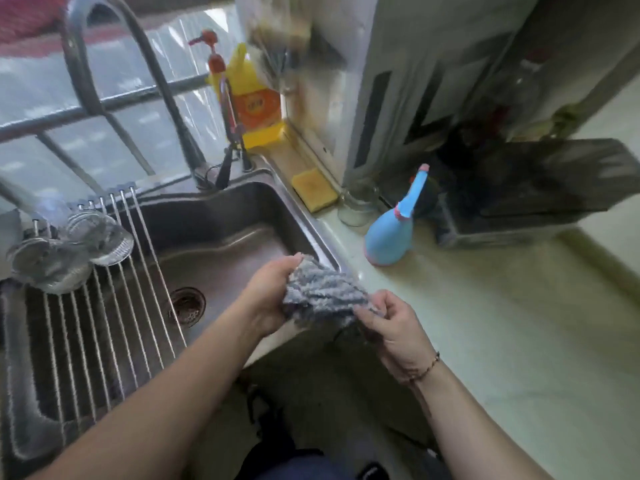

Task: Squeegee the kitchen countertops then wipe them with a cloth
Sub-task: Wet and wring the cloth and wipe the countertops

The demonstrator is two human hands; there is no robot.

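We hold one grey cloth (323,296) between both hands over the near right corner of the sink (221,237). Our left hand (268,294) grips its left edge with fingers curled round it; our right hand (393,329) pinches its right edge between thumb and fingers, a thin bracelet (429,367) on that wrist.

Just right of the cloth lies the pale counter (485,323), with one blue spray bottle (394,230) beyond our right hand. Past it we count one glass jar (356,206), one yellow sponge (313,188) and one dark box (533,192).

Left of the grip, one wire rack (104,289) spans the sink, carrying two metal strainers (69,251). Beyond stand one tap (138,81) and one yellow soap bottle (251,98); its orange label is too blurred to read.
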